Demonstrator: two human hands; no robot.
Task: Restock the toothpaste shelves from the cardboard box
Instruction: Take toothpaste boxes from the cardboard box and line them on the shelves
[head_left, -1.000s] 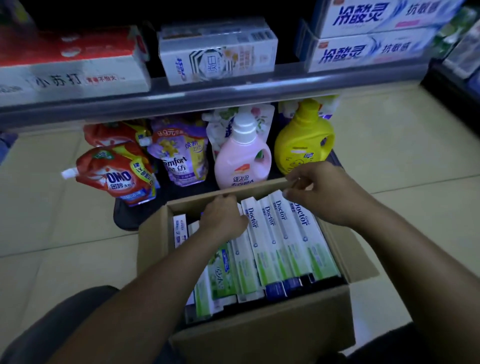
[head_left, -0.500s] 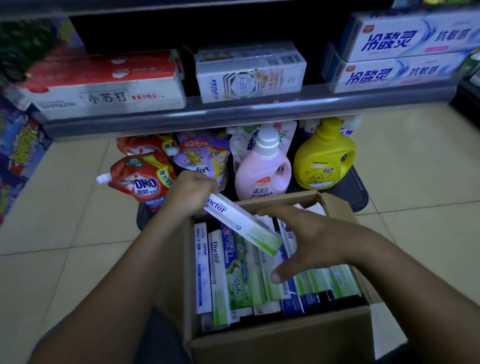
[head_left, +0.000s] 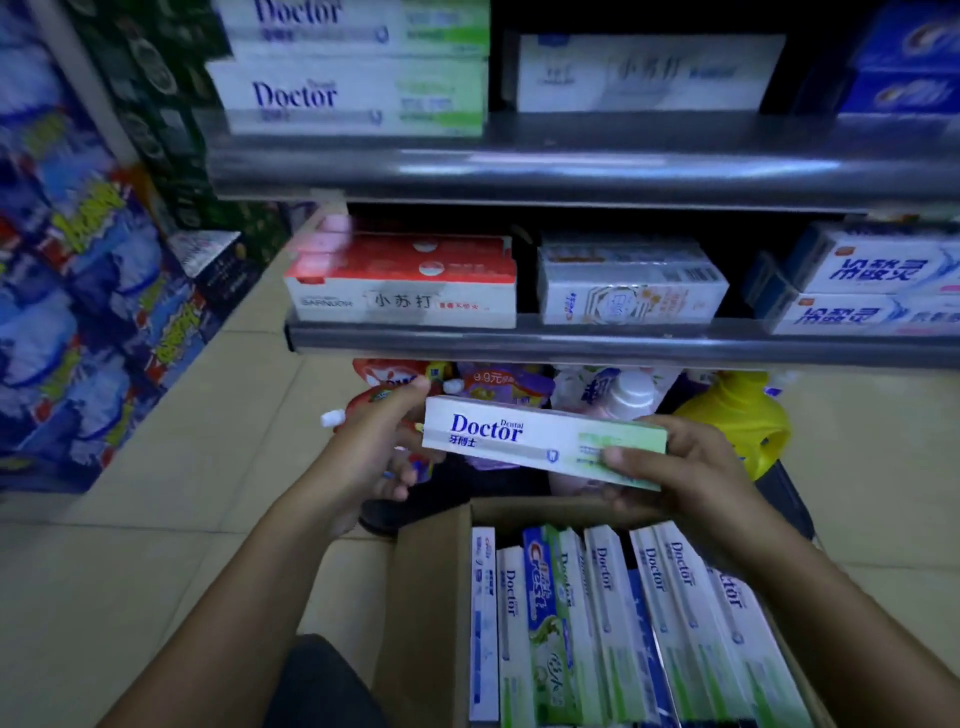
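A white and green Doctor toothpaste carton (head_left: 519, 436) is held level above the cardboard box (head_left: 431, 577). My left hand (head_left: 374, 447) grips its left end and my right hand (head_left: 675, 467) grips its right end, thumb on the front face. The open box below holds several more cartons standing on end, mostly Doctor ones (head_left: 670, 613) and a Crest one (head_left: 540, 597). On the upper shelf (head_left: 519, 171) at the left lie stacked Doctor cartons (head_left: 353, 93).
The lower shelf (head_left: 571, 343) carries red and white cartons (head_left: 405, 280), a white pack (head_left: 628, 291) and blue and white cartons (head_left: 872, 286). Detergent pouches and bottles, one yellow (head_left: 743, 415), stand on the floor behind the box. Stacked blue packs (head_left: 78, 312) fill the left.
My left hand lifted one Doctor carton out of the box, my right hand came up and took its other end. The view tilted up, revealing the upper shelf.
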